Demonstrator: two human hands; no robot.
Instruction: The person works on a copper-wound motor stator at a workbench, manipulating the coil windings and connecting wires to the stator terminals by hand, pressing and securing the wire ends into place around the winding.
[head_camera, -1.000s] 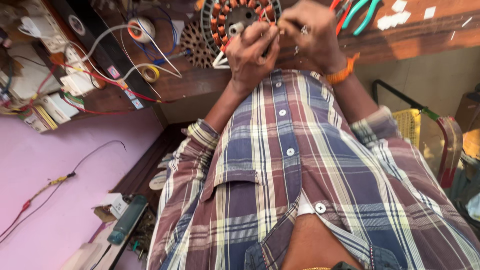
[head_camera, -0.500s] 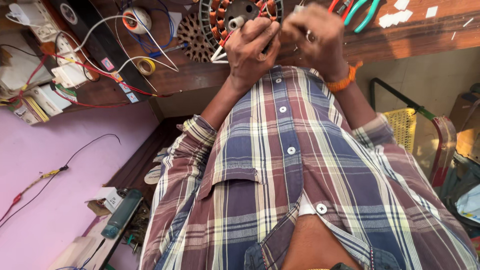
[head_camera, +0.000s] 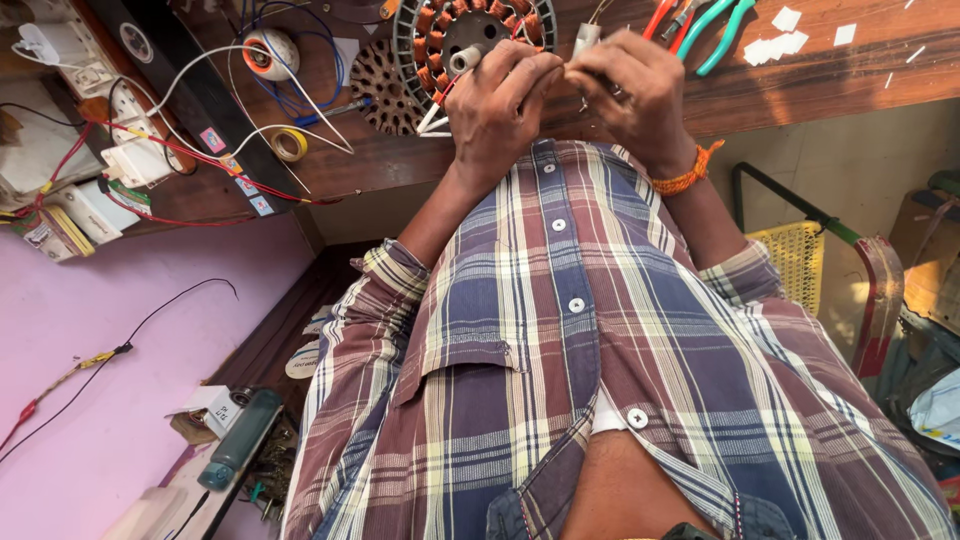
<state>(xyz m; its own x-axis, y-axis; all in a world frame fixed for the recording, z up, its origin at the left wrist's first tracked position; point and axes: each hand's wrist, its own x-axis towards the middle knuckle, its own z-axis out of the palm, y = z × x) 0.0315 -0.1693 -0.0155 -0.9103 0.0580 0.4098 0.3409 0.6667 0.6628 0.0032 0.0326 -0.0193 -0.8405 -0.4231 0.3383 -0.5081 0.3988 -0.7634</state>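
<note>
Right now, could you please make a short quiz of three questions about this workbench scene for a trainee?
1. True or false: both hands meet at the motor stator with copper windings.
2. Which wrist wears the orange thread band? A) left B) right
3. Fill in: the green-handled pliers lie on the wooden ____.

Key: 1 true: left hand and right hand touch there. 2 B. 3 workbench.

Motor stator (head_camera: 470, 35) cut by top edge, pliers (head_camera: 715, 30) handles only — fingertips' (head_camera: 560, 75) grip hidden.
</note>
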